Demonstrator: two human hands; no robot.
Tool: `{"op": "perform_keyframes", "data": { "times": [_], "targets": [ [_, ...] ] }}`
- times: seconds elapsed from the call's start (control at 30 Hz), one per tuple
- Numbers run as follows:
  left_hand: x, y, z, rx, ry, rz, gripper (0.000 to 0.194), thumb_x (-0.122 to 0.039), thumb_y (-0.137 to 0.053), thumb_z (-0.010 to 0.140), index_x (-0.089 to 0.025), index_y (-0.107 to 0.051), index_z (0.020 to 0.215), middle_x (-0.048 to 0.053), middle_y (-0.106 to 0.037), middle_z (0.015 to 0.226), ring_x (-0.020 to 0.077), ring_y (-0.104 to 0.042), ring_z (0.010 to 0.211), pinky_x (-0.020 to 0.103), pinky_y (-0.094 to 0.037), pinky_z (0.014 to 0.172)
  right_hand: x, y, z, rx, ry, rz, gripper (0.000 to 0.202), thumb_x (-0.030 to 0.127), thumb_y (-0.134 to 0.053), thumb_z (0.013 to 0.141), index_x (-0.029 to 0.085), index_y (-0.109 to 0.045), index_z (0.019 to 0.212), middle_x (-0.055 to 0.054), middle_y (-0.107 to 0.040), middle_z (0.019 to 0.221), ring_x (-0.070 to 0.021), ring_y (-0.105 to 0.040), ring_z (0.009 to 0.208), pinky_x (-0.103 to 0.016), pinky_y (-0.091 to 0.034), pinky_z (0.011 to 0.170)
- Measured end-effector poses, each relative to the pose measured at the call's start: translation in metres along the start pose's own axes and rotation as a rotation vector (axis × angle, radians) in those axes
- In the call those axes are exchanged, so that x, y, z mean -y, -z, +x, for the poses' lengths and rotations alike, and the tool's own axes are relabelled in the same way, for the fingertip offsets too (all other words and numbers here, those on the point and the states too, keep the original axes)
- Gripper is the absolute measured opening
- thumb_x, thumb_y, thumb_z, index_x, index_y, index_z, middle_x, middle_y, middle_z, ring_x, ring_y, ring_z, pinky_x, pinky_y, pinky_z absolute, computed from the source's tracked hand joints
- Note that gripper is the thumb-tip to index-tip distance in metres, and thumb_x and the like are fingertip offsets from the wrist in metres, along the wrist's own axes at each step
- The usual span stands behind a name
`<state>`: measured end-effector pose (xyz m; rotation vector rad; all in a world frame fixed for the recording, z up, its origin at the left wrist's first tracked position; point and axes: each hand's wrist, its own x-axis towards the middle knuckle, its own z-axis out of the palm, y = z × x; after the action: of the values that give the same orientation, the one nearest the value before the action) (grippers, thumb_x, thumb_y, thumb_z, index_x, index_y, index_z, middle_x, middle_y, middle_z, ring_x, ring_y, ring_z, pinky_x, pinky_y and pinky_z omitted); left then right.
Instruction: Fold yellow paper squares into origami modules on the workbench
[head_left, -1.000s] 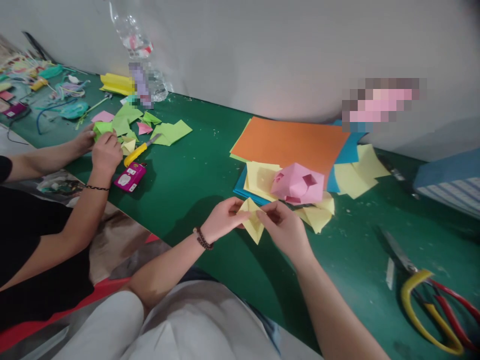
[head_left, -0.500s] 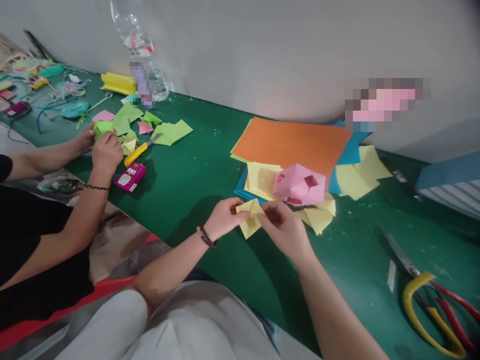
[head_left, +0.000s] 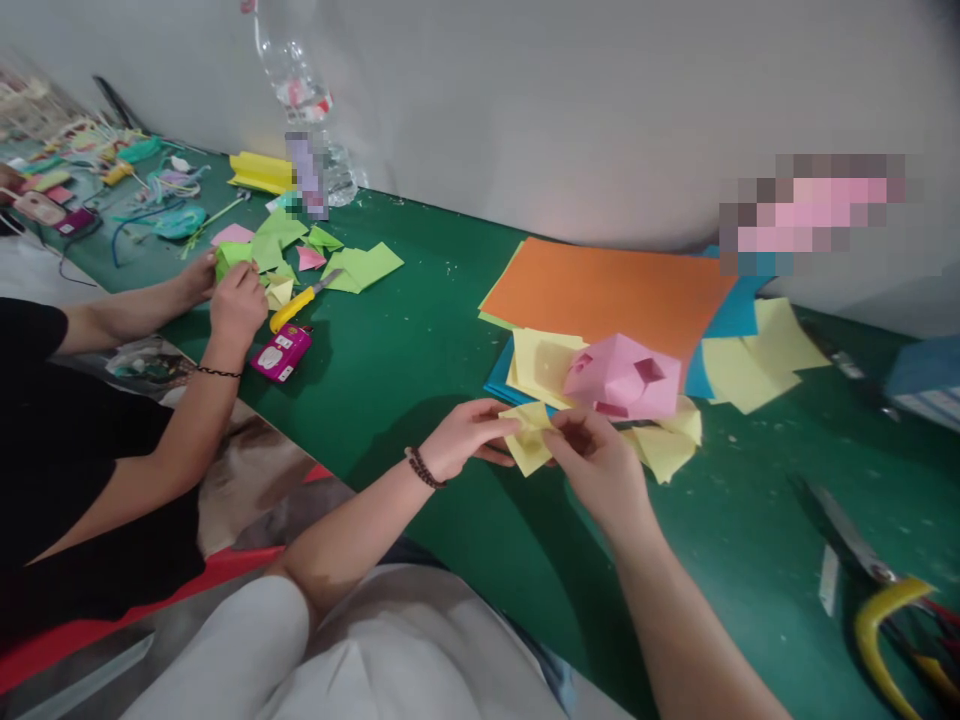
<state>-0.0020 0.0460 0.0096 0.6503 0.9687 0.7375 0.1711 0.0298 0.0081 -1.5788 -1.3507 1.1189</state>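
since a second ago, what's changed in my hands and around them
The yellow paper has turned slightly clockwise between your left hand and right hand; both hold it in every picture. The view has swung left, cutting off more of the scissors. The pink model and orange sheet stayed put.

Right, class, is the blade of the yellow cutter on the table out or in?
Out: a grey blade shows beyond the yellow handle, its tip over green paper.

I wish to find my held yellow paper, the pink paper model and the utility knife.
Held yellow paper [head_left: 529, 446], head view: visible face.
Pink paper model [head_left: 620, 374], head view: central panel.
Utility knife [head_left: 295, 306], head view: yellow handle.
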Motion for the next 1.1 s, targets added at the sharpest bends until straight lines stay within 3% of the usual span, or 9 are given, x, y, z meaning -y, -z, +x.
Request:
{"op": "perform_keyframes", "data": {
  "times": [0.13, 0.33, 0.57, 0.77, 1.1],
  "targets": [
    [0.0, 0.001, -0.001, 0.006, -0.013, -0.068, 0.034, -0.024, -0.078, 0.071, -0.013, -0.062, 0.099, 0.008, -0.07, 0.086, 0.0155, -0.068, 0.069, 0.027, -0.059, 0.058, 0.004, 0.001, -0.002, -0.123, 0.06, -0.133, 0.029, 0.037, -0.062, 0.072, 0.021, -0.059, 0.096, -0.001, -0.061, 0.073, -0.0143, -0.058, 0.059, -0.029, -0.05, 0.057],
    [0.002, -0.005, -0.002, 0.04, 0.004, 0.062, 0.032, -0.012, -0.073, 0.072, -0.011, -0.061, 0.102, 0.008, -0.071, 0.083, 0.0164, -0.07, 0.072, 0.028, -0.059, 0.063, 0.013, -0.004, -0.011, -0.233, 0.24, -0.327, 0.029, 0.034, -0.057, 0.078, 0.022, -0.059, 0.104, -0.002, -0.062, 0.075, -0.0157, -0.061, 0.061, -0.03, -0.053, 0.063],
    [0.008, -0.007, 0.001, 0.002, -0.054, 0.19, 0.026, -0.011, -0.062, 0.077, -0.009, -0.06, 0.103, 0.008, -0.072, 0.077, 0.0168, -0.07, 0.064, 0.028, -0.058, 0.062, 0.012, -0.007, -0.015, -0.268, 0.335, -0.404, 0.03, 0.031, -0.056, 0.082, 0.022, -0.056, 0.11, -0.001, -0.063, 0.075, -0.0161, -0.063, 0.062, -0.029, -0.053, 0.061],
    [0.009, -0.01, -0.001, -0.051, -0.087, 0.238, 0.041, -0.008, -0.057, 0.077, -0.011, -0.052, 0.117, 0.004, -0.071, 0.076, 0.0169, -0.069, 0.059, 0.027, -0.056, 0.056, 0.01, -0.011, -0.017, -0.328, 0.417, -0.463, 0.03, 0.031, -0.057, 0.082, 0.022, -0.056, 0.11, 0.0, -0.064, 0.074, -0.0145, -0.064, 0.058, -0.026, -0.053, 0.057],
    [0.011, -0.012, -0.002, -0.074, -0.153, 0.268, 0.021, -0.013, -0.056, 0.081, -0.013, -0.058, 0.101, 0.004, -0.071, 0.081, 0.0148, -0.067, 0.057, 0.024, -0.054, 0.051, 0.009, -0.016, -0.019, -0.36, 0.494, -0.498, 0.03, 0.029, -0.058, 0.082, 0.021, -0.056, 0.111, 0.001, -0.065, 0.072, -0.013, -0.064, 0.057, -0.024, -0.052, 0.055]
  ]
}}
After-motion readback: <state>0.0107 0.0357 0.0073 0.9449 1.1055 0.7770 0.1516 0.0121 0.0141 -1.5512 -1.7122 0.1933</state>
